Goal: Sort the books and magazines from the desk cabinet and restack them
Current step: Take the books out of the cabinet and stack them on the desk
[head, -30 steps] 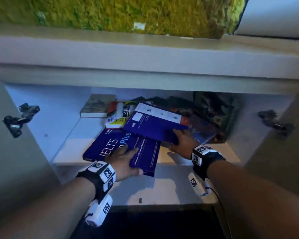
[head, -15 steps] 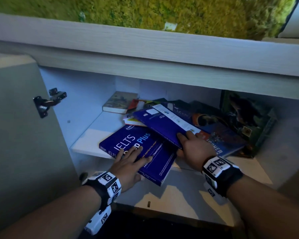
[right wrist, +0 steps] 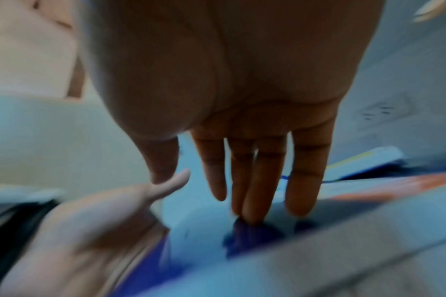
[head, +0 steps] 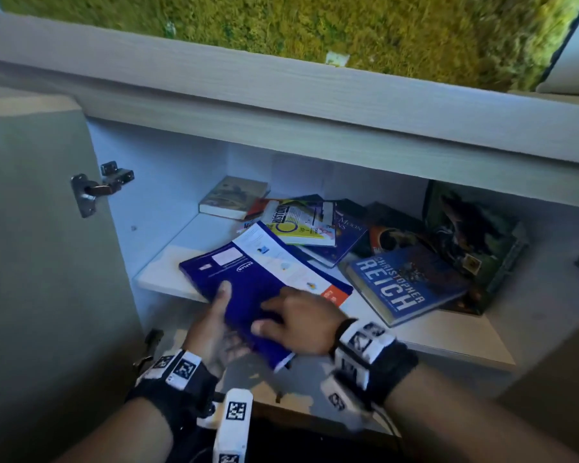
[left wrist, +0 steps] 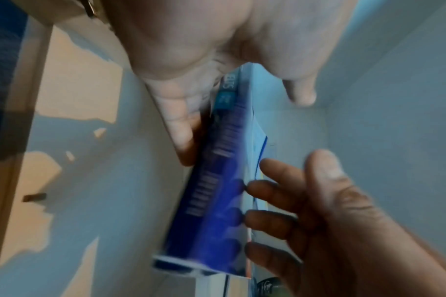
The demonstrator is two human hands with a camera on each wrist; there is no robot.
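Low cabinet under a pale wood worktop (head: pixel 315 95), kinda dim and bluish inside

Door (head: pixel 41 262) on the left is swung open, metal hinge (head: pixel 97 188) showing. White shelf (head: pixel 448 335) and white walls inside. Mossy green panel (head: pixel 315 28) up behind the worktop, dark floor (head: pixel 315 442) below.

At ten o'clock we see a metal hinge (head: pixel 96 190) on the open cabinet door (head: pixel 37 262). At twelve o'clock, a green moss-like surface (head: pixel 315 25) above the wooden top (head: pixel 281 95).
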